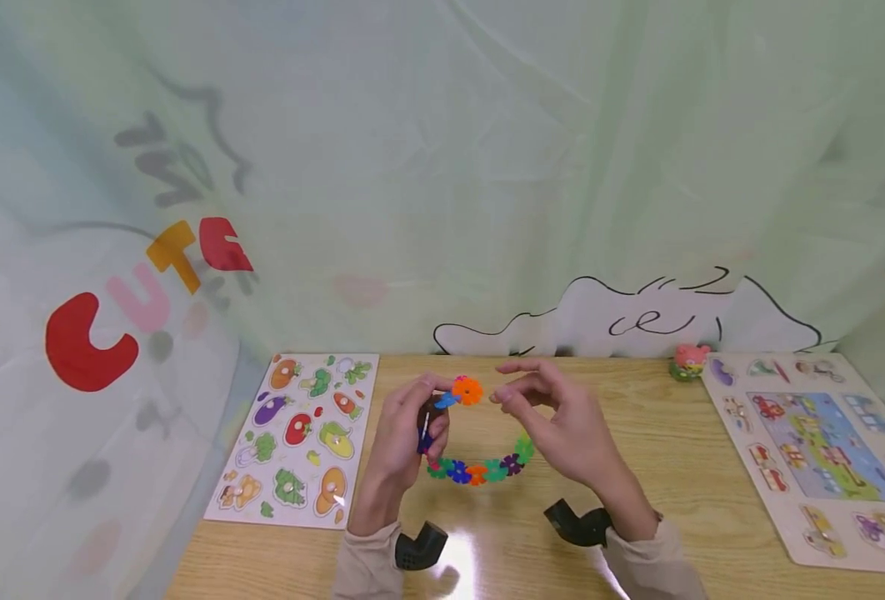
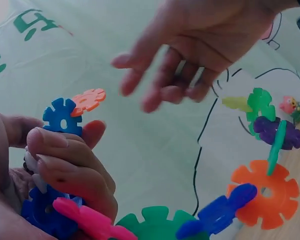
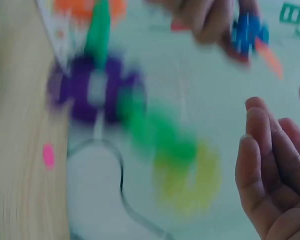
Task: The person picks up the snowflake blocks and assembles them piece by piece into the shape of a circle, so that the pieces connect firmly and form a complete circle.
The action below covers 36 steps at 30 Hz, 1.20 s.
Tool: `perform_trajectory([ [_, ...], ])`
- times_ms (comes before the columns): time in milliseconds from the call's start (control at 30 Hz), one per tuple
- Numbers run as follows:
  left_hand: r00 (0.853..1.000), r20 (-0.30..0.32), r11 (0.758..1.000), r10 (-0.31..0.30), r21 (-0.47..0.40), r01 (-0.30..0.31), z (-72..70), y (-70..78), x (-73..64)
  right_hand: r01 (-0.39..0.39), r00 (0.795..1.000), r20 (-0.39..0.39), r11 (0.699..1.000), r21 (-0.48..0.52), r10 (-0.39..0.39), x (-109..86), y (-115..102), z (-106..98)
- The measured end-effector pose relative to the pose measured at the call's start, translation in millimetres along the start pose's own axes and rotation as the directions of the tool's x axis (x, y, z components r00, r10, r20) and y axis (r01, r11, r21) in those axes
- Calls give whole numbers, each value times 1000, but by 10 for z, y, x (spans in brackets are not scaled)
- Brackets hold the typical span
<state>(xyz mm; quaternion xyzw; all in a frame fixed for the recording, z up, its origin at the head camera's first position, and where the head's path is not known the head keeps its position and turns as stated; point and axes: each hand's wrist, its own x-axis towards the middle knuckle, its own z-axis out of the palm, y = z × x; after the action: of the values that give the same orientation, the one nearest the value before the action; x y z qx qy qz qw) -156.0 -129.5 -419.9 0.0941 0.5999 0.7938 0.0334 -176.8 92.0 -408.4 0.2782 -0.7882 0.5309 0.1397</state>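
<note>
My left hand [image 1: 399,433] grips a chain of interlocking flower-shaped plastic discs, its fingers curled round one stretch of it. Above those fingers a blue disc [image 2: 63,117] sticks up, with an orange disc [image 1: 468,392] slotted into it at that end. Below the hand the chain hangs in a curve of pink, green, blue, orange [image 2: 266,194] and purple discs, ending in a yellow disc [image 3: 187,177] that is blurred in the right wrist view. My right hand [image 1: 566,421] hovers just right of the orange disc, fingers loosely bent, holding nothing. My left palm hides part of the chain.
A vegetable puzzle board [image 1: 309,483] lies on the wooden table [image 1: 660,450] at left. Another puzzle board [image 1: 780,521] lies at right, with a small pink pig toy [image 1: 688,361] by its far corner. A printed curtain [image 1: 442,208] hangs behind the table.
</note>
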Motion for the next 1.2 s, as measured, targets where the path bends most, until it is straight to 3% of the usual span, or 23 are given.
perform_trajectory([
  [233,997,-80,999,14,-37,-17,-188,37,-1,-169,986,-45,973,-156,164,121,542,-42],
  [400,994,-106,997,-4,-79,-5,-246,76,-10,-266,958,59,945,-192,282,135,1078,173],
  [500,995,-103,994,-7,-111,-5,-234,77,-15,-305,929,154,933,-191,335,124,1278,300],
  [633,998,-51,988,22,-150,-29,-183,59,-12,-257,907,279,939,-227,316,122,1334,423],
  [733,999,-18,983,38,-180,-40,-142,43,-3,-137,899,357,938,-317,252,119,1417,542],
  [833,999,6,976,41,-214,-39,-118,37,3,-49,870,420,893,-447,258,107,1518,660],
  [933,998,29,972,47,-232,-39,-109,42,6,-32,848,436,849,-527,302,102,1515,714],
  [1200,996,51,988,68,-143,-60,-112,46,17,-176,909,245,843,-509,338,99,1312,696],
])
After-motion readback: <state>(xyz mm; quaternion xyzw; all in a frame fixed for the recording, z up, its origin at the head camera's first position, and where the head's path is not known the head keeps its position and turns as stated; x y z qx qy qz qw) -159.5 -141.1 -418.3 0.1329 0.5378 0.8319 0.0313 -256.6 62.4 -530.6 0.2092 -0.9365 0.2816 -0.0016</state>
